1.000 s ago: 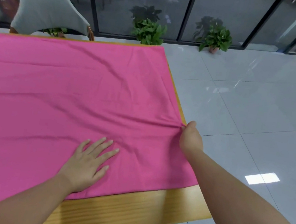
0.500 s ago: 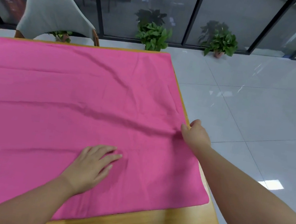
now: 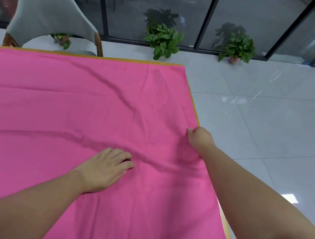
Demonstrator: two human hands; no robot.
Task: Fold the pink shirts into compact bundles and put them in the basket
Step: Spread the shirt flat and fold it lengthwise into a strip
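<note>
The large pink cloth sheet (image 3: 74, 108) lies spread over almost the whole wooden bench (image 3: 226, 226), and only a thin yellow-brown strip of the bench shows along the far edge and the right edge. Compared with one second ago, the cloth now covers the near part of the bench, where a wide band of bare wood was visible before. The right hand (image 3: 200, 138) is closed into a fist at the right border of the cloth and pinches the fabric there; before it gripped the edge at the bench side, now it sits a little further inside over the cloth, and a soft fold runs from it toward the left hand (image 3: 106, 169). The left hand rests palm down on the cloth with the fingers bent slightly, while earlier they were straight and spread. Behind the bench stands a grey upholstered chair (image 3: 50, 15), and two green potted plants (image 3: 163, 38) stand on the pale tiled floor (image 3: 273, 114) by the glass wall.
</note>
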